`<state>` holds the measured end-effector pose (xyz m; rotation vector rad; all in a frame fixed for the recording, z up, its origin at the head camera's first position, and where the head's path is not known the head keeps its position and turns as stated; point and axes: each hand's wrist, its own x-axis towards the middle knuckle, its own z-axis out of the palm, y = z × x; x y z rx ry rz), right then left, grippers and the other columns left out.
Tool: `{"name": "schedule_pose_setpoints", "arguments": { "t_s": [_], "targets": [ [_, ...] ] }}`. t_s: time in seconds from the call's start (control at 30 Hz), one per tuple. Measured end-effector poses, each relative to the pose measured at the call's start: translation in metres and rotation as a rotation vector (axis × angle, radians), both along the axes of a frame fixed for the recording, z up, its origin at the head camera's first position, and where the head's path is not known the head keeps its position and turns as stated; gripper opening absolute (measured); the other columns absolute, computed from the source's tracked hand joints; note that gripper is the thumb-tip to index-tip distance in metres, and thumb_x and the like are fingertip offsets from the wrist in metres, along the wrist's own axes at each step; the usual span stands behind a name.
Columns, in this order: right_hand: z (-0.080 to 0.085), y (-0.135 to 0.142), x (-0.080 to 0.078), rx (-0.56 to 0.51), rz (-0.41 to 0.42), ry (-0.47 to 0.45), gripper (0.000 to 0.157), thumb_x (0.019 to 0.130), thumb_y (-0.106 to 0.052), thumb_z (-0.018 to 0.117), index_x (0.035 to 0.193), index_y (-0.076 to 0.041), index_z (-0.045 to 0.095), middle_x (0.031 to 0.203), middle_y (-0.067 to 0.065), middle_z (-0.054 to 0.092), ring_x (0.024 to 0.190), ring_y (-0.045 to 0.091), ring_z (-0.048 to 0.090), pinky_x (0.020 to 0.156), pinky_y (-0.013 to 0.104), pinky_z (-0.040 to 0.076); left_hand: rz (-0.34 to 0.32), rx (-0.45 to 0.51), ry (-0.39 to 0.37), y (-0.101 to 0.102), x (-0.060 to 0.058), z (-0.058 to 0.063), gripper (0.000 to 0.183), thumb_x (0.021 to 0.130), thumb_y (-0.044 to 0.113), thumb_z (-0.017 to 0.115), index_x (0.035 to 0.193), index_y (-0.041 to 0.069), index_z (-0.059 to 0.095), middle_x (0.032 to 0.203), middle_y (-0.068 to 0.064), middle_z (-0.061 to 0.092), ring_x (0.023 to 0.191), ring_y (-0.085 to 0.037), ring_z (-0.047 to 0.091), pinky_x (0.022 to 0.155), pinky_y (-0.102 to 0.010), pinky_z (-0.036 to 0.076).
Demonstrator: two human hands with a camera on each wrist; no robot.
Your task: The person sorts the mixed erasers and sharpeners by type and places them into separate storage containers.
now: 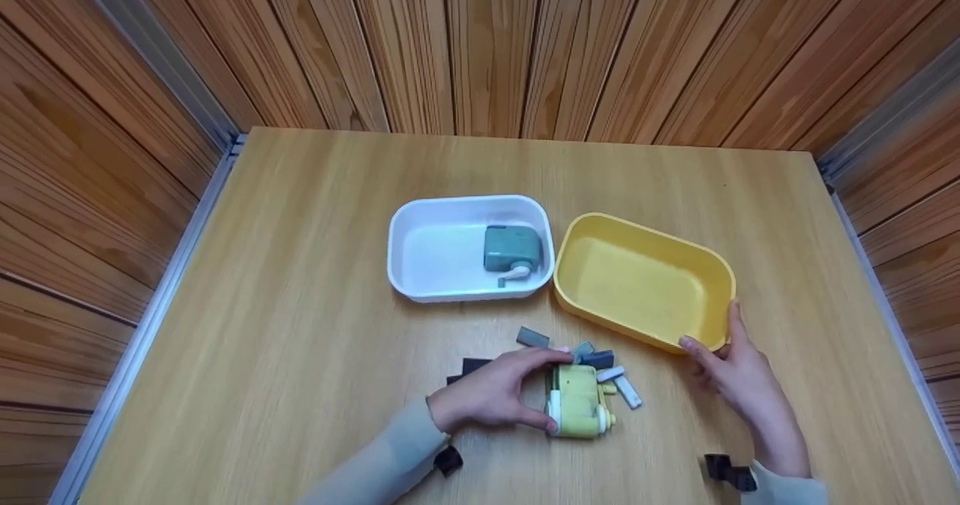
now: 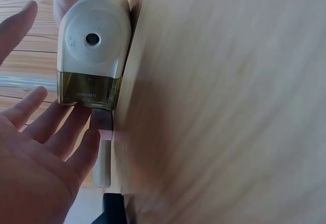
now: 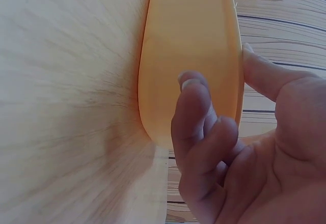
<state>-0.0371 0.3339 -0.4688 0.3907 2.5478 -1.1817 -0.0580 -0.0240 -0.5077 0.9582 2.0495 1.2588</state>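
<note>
In the head view, the left hand (image 1: 491,392) spans the left side of a yellow sharpener (image 1: 578,404) on the counter (image 1: 300,302), thumb and fingers apart; the fingertips at its far edge are hard to make out. Dark blocks (image 1: 475,365) are partly hidden behind this hand, and small blocks crowd the sharpener's far and right sides, among them a grey block (image 1: 532,337) and a navy block (image 1: 598,360). The right hand (image 1: 750,385) pinches the near right corner of a yellow bin (image 1: 637,284), some fingers hidden below the thumb. Beside it, a white bin (image 1: 435,254) holds a green sharpener (image 1: 511,248). Both sleeves are cut off by the bottom edge.

In the left wrist view, the left fingers spread out toward the sharpener's brown drawer (image 2: 86,89), whose lettering is barely legible; whether they touch it cannot be told.

In the right wrist view, the bin's far end is cut off at the top, and curled fingers cover part of its wall.
</note>
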Motion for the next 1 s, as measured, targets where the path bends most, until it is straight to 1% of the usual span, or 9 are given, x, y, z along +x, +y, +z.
{"name": "schedule_pose_setpoints", "arguments": {
  "t_s": [0.17,0.3,0.47,0.73,0.9,1.0],
  "targets": [
    [-0.001,0.0,0.0,-0.001,0.005,0.026,0.112,0.092,-0.058,0.062,0.155,-0.017,-0.022,0.083,0.01,0.064,0.074,0.023,0.065,0.063,0.034,0.054,-0.01,-0.012,0.038,0.002,0.002,-0.001,0.085,0.079,0.04,0.084,0.151,0.026,0.041,0.153,0.01,0.04,0.141,-0.011,0.035,0.115,-0.038,0.028],
    [0.0,0.0,0.001,-0.003,-0.002,0.016,0.113,0.091,-0.059,0.062,0.155,-0.018,-0.022,0.086,0.011,0.064,0.075,0.023,0.064,0.064,0.034,0.054,-0.02,-0.048,0.034,0.004,0.003,-0.002,0.087,0.078,0.043,0.084,0.152,0.03,0.039,0.158,0.008,0.033,0.144,-0.012,0.029,0.116,-0.04,0.025],
    [0.0,0.0,0.001,-0.005,-0.003,0.008,0.113,0.09,-0.06,0.062,0.155,-0.019,-0.022,0.086,0.011,0.065,0.076,0.023,0.065,0.065,0.034,0.055,-0.044,-0.093,0.045,0.007,0.003,-0.003,0.09,0.078,0.042,0.085,0.153,0.032,0.036,0.16,0.007,0.029,0.146,-0.01,0.024,0.117,-0.038,0.022],
    [-0.001,0.0,0.001,-0.005,0.0,0.009,0.113,0.09,-0.061,0.062,0.155,-0.019,-0.021,0.086,0.011,0.064,0.076,0.023,0.064,0.066,0.034,0.054,-0.02,-0.182,0.029,0.011,0.004,-0.002,0.096,0.074,0.044,0.086,0.153,0.035,0.033,0.159,0.009,0.028,0.146,-0.013,0.027,0.116,-0.04,0.026],
    [0.0,0.0,0.001,-0.008,-0.003,0.008,0.112,0.09,-0.061,0.062,0.155,-0.022,-0.021,0.086,0.01,0.062,0.076,0.022,0.062,0.065,0.034,0.054,-0.024,-0.217,0.053,0.014,0.005,-0.003,0.099,0.073,0.043,0.088,0.154,0.035,0.031,0.159,0.008,0.029,0.145,-0.013,0.027,0.116,-0.039,0.027],
    [-0.001,0.0,0.001,-0.012,-0.003,0.017,0.112,0.091,-0.059,0.062,0.155,-0.021,-0.021,0.086,0.01,0.063,0.075,0.022,0.063,0.064,0.034,0.054,-0.019,-0.204,0.083,0.016,0.006,-0.002,0.098,0.073,0.039,0.088,0.154,0.031,0.033,0.158,0.006,0.032,0.145,-0.014,0.029,0.115,-0.037,0.027]
  ]
}}
